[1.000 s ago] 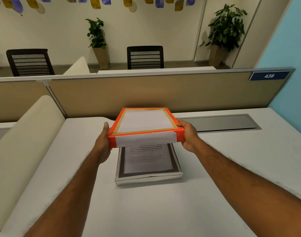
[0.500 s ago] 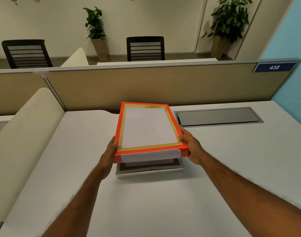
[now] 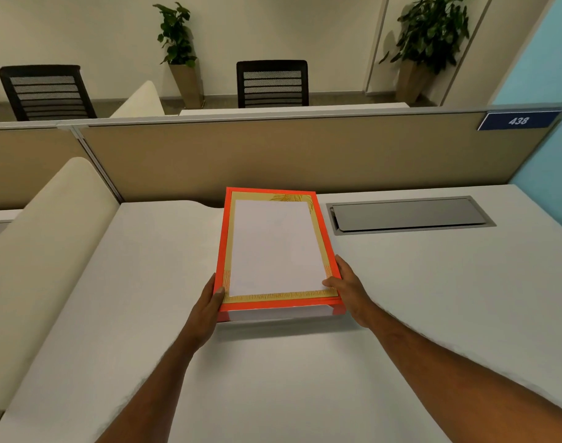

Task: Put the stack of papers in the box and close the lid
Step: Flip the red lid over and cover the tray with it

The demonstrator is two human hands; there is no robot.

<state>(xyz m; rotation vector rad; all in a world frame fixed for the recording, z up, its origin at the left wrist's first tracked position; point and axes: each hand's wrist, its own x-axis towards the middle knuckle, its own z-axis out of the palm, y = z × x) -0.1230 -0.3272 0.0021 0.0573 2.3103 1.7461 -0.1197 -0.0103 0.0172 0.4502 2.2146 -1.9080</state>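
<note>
Since a second ago the orange lid (image 3: pixel 275 247) has come down from above the box and now covers it; the printed sheet and grey box base seen earlier are hidden, apart from a pale strip (image 3: pixel 278 313) below the lid's near edge. Whether that strip is the box wall or paper showing, cannot tell. Left hand (image 3: pixel 208 306) grips the lid's near left corner, thumb on the top border, fingers wrapped out of sight under the side. Right hand (image 3: pixel 348 289) holds the near right corner, thumb on the gold border, fingers curled along the side. Both hands clamped on the lid. Box sits on the white tabletop (image 3: pixel 433 298), just left of the grey cable hatch (image 3: pixel 407 215) and close to the partition (image 3: pixel 273 155). Stack of papers is judged inside the box, not visible. Risks: lid looks not fully seated at the near edge; uneven pressing from the near corners could leave the far end raised or cocked. A sheet edge caught under the rim would crease. Pushing forward instead of down may slide the whole box toward the partition.
</note>
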